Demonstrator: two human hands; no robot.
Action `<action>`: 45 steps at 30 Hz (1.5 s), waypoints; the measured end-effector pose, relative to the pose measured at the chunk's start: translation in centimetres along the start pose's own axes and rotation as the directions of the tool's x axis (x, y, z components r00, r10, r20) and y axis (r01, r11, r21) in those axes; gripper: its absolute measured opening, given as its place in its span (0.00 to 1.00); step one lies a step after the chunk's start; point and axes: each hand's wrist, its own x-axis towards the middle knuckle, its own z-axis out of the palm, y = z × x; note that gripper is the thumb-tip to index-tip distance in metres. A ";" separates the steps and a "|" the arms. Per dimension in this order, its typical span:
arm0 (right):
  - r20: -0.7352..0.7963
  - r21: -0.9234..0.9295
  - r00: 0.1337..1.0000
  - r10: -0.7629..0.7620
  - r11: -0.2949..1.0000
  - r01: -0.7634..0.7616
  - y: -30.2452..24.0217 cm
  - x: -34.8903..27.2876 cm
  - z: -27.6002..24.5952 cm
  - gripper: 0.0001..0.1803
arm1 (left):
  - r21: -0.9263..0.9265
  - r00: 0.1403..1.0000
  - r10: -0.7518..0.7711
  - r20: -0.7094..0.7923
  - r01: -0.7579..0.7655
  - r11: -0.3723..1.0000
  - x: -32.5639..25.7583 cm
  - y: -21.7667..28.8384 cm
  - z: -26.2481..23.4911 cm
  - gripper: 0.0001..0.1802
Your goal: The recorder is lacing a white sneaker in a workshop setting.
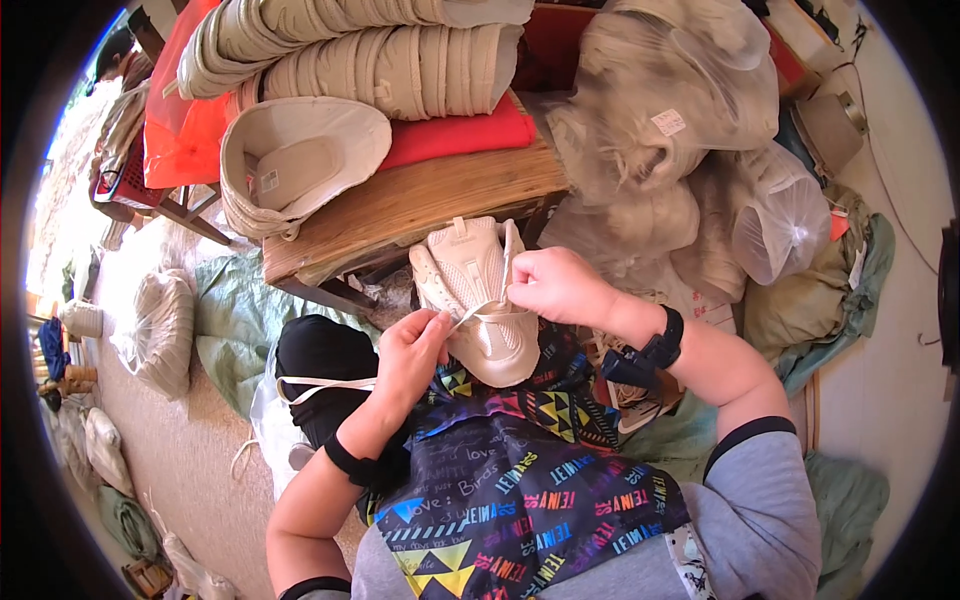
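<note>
A cream shoe upper [492,348] with mesh panels lies in front of me over my patterned apron, its rounded toe toward me. Across its lacing area runs a flat cream shoelace [326,382], whose loose length trails to the left past my wrist. My left hand [408,352] pinches the lace between thumb and fingers at the upper's left edge. Curled at the right eyelet edge is my right hand [560,287], its fingers closed on the lace; the fingertips are partly hidden.
Beyond the upper stands a wooden bench [430,195] bearing nested stacks of cream uppers [390,75], a single open upper [305,150] and red cloth [460,138]. Clear plastic bags of uppers [665,110] pile at the right. A black rounded object [322,360] sits by my left arm.
</note>
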 end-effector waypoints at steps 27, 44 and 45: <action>0.325 -0.354 0.824 -0.464 0.748 0.561 -1.0 2.3 -2.4 0.08 | 0.742 0.740 0.404 0.538 -0.643 0.190 3.1 5.7 -2.0 0.13; -0.053 0.498 0.998 -0.024 0.866 0.047 -0.9 1.0 2.3 0.11 | 0.188 0.956 0.237 0.175 -0.269 0.945 2.1 3.9 1.1 0.11; -0.012 0.662 0.998 0.065 0.748 -0.041 -1.5 0.6 2.1 0.12 | 0.010 0.966 0.139 0.216 -0.145 0.989 0.9 4.6 1.4 0.12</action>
